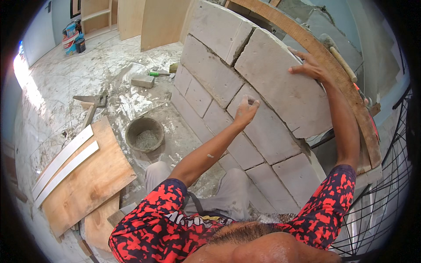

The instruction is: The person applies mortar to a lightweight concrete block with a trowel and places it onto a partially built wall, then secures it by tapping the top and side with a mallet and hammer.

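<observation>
Head view, block: the large pale block at the top of the wall lies under the right hand and just beyond the left, tilted in the picture, with dark gaps along its upper-left end and lower edge.
Right hand: the right hand is partly open, fingers spread over the block's far edge and thumb on its near face, holding or steadying it.
Left hand: the left hand is closed, fingers curled in, with nothing visible in its grip; it is in front of the course below the block, and I cannot tell whether it touches.
Wall: the wall of pale blocks runs beyond and beneath both hands, dark lines at its joints.
Plank: a long brown plank passes just beyond the right hand and along the right side of its forearm.
Handle: a wooden handle is on the plank's far side, to the right of the right hand.
Bowl: a dark bowl with grey stuff inside is on the floor, left of the left hand.
Screwdriver: a green-handled screwdriver and a small grey block lie farther out, beyond and left of the left hand.
Saw: a handsaw lies well left of the left hand.
Plywood: a plywood sheet bearing two white strips lies left of the left forearm.
</observation>
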Action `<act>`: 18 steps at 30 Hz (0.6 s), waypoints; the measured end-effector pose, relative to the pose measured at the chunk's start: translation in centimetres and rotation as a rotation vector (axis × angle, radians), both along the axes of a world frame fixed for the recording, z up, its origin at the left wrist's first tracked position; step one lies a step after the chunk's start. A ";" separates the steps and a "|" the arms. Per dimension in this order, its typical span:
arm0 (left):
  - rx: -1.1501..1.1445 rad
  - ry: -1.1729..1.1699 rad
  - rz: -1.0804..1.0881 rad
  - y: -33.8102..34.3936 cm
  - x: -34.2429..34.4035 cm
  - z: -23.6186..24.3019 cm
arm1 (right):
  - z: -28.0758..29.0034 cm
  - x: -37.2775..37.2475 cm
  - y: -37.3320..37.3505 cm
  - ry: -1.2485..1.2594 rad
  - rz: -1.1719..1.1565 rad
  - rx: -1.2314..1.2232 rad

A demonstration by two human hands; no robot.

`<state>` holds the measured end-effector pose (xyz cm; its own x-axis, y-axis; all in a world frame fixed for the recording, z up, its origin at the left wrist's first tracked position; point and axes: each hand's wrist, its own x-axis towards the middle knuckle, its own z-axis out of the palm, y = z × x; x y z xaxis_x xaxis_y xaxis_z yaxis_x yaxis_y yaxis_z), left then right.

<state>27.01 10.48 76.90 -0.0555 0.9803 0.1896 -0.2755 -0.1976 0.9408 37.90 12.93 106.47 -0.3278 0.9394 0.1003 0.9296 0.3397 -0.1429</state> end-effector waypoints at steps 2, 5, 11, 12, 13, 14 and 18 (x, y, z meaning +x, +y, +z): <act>0.024 -0.007 0.020 0.4 -0.2 -0.6 | 0.2 0.0 0.3 -0.017 0.004 0.012; 0.070 -0.001 0.060 1.7 -0.4 -2.4 | 0.1 0.0 1.1 -0.024 0.009 0.002; 0.334 0.148 0.378 4.3 -6.5 1.3 | -0.3 0.6 1.5 -0.122 0.040 0.071; 0.486 0.067 0.449 5.4 -7.7 3.9 | -0.2 1.0 1.9 -0.138 0.043 0.094; 0.636 0.239 0.594 7.1 -9.5 6.3 | -0.2 1.2 2.1 -0.147 0.056 0.119; 0.742 0.140 0.548 7.5 -10.0 9.7 | -0.7 1.6 1.5 -0.179 0.017 0.160; 1.161 0.520 0.317 11.1 -9.6 19.3 | -1.4 1.4 -0.3 -0.142 -0.148 0.093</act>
